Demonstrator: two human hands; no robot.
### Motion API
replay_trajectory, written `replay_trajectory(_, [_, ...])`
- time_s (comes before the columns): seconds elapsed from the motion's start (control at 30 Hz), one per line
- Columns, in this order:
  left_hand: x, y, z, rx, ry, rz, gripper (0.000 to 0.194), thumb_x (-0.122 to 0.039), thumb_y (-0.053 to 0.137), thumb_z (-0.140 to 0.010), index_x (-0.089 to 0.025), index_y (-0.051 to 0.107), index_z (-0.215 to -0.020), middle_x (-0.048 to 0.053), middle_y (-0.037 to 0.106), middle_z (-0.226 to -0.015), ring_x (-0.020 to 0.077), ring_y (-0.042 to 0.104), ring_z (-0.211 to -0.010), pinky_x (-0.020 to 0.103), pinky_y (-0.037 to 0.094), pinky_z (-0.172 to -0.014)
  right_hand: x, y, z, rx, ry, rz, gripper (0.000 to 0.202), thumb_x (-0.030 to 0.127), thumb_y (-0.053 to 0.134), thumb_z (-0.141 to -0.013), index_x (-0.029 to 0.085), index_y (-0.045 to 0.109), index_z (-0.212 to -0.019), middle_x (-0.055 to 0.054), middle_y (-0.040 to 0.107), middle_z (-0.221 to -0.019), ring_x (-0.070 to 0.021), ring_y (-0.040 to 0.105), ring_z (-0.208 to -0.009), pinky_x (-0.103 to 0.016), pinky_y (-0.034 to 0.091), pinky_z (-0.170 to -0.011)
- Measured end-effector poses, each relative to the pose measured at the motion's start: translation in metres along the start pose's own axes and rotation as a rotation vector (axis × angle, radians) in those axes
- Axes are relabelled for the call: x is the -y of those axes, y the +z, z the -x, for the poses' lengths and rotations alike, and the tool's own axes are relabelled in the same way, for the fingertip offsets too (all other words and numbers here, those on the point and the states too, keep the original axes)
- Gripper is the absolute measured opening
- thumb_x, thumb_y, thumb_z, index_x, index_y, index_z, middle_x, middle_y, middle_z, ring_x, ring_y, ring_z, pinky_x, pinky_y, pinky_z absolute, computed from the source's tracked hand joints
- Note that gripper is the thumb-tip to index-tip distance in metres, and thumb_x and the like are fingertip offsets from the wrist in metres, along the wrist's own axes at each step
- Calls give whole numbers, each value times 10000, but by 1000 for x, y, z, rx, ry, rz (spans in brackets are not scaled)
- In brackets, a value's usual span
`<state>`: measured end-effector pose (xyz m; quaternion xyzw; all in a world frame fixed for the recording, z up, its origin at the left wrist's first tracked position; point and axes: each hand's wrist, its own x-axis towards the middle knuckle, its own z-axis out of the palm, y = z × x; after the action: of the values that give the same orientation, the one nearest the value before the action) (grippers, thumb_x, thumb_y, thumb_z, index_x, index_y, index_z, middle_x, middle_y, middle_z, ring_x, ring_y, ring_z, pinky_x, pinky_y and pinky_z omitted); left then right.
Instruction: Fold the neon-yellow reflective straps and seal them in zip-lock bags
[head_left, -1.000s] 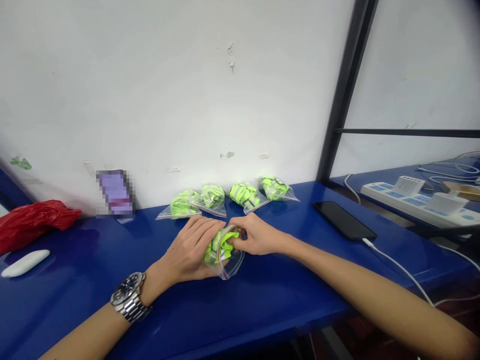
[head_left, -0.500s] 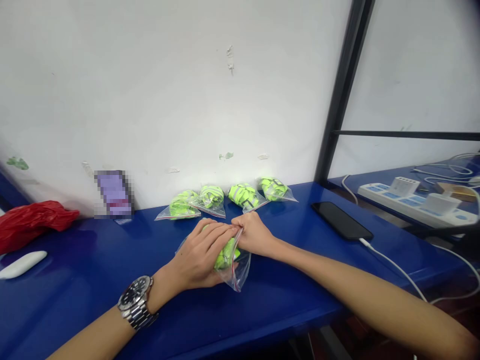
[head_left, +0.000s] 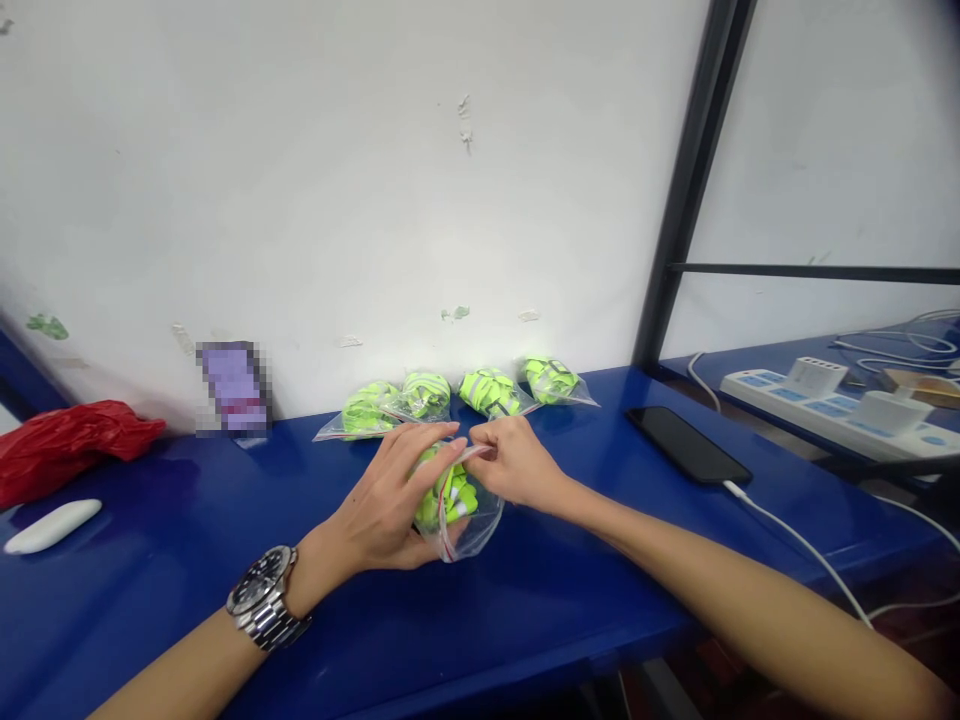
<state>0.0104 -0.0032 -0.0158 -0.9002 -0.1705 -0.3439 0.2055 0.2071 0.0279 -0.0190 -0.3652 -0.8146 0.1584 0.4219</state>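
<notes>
We see a clear plastic bag [head_left: 480, 535], tilted, its red-edged mouth gaping, with crumpled neon-yellow cloth [head_left: 459, 494] and pale stripes inside, over the blue counter [head_left: 450, 640].

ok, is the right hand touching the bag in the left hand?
Touching: the head view shows the right hand pinching the rim of the bag.

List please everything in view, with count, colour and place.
held bag: one, clear, lime contents, between hands
packed bags: four, clear, lime contents, near wall
propped device: one, purple screen, left
flat phone: one, black, table right
plastic bag: one, red, far left
smooth object: one, white, left
tables: two, blue, foreground and right
power strip: one, white, right
adapters: two, white, on power strip
tan object: one, far right
cables: several, white, right
frame: one, black, right
wall: one, white, behind
watch: one, silver, left wrist
left hand: one, holding held bag
right hand: one, pinching held bag
</notes>
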Motion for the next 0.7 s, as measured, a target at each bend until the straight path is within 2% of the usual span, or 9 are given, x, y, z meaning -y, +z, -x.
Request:
replay_trajectory(0.07, [0, -7, -2, -17, 52, -35, 544, -208, 667, -733, -252, 487, -1244, 157, 469, -1320, 337, 491, -1209, 567, 445, -957, 1, -2, -1, -43, 123, -13, 279, 196, 497, -671, 193, 287, -488, 74, 247, -443, -58, 251, -441, -216, 164, -437])
replay_trajectory(0.13, [2, -15, -3, -19, 91, -56, 426, -155, 665, -716, -262, 564, -1116, 129, 462, -1272, 336, 496, -1182, 576, 457, -939, 1, -5, -2, -22, 260, -90, 199, 203, 506, -679, 195, 373, -532, 76, 338, -407, -62, 341, -381, -197, 215, -401])
replay_trajectory(0.2, [7, -24, -3, -22, 61, -58, 379, -123, 662, -720, -242, 586, -1071, 127, 451, -1225, 323, 506, -1147, 555, 484, -918, 2, -11, -4, 34, 348, -211, 55, 186, 518, -674, 188, 468, -651, 76, 442, -409, -79, 421, -332, -183, 281, -367])
replay_trajectory(0.27, [12, -34, -5, -12, -11, -48, 353, -106, 652, -749, -234, 598, -1073, 128, 431, -1218, 301, 511, -1129, 513, 510, -902, 6, -18, -6, 82, 368, -336, 157, 150, 531, -659, 188, 499, -807, 90, 484, -416, -91, 452, -306, -173, 316, -339])
replay_trajectory(0.37, [19, -50, -11, 73, -96, -18, 265, -124, 618, -809, -231, 629, -1051, 117, 442, -1190, 264, 522, -1101, 431, 533, -880, 13, -30, -10, 193, 341, -487, 319, 125, 556, -666, 204, 458, -959, 120, 485, -413, -98, 466, -297, -155, 326, -314])
replay_trajectory(0.5, [27, -70, -22, 201, -119, 38, 153, -141, 536, -870, -214, 651, -940, 93, 500, -1070, 201, 551, -967, 327, 538, -780, 23, -48, -16, 372, 293, -587, 316, 250, 625, -767, 198, 442, -1020, 87, 547, -486, -101, 520, -352, -174, 397, -363])
replay_trajectory(0.6, [38, -80, -27, 327, -176, 63, 124, -245, 528, -905, -202, 642, -891, 84, 535, -1015, 162, 562, -837, 278, 519, -691, 27, -58, -22, 407, 192, -517, 261, 313, 548, -874, 203, 441, -1084, 65, 577, -561, -95, 557, -410, -186, 443, -431])
replay_trajectory(0.7, [52, -86, -32, 403, -219, 66, 190, -337, 514, -924, -186, 623, -888, 76, 576, -961, 134, 568, -740, 252, 490, -650, 29, -64, -30, 413, 24, -335, 225, 313, 442, -945, 220, 474, -1147, 44, 594, -656, -97, 612, -522, -199, 488, -523])
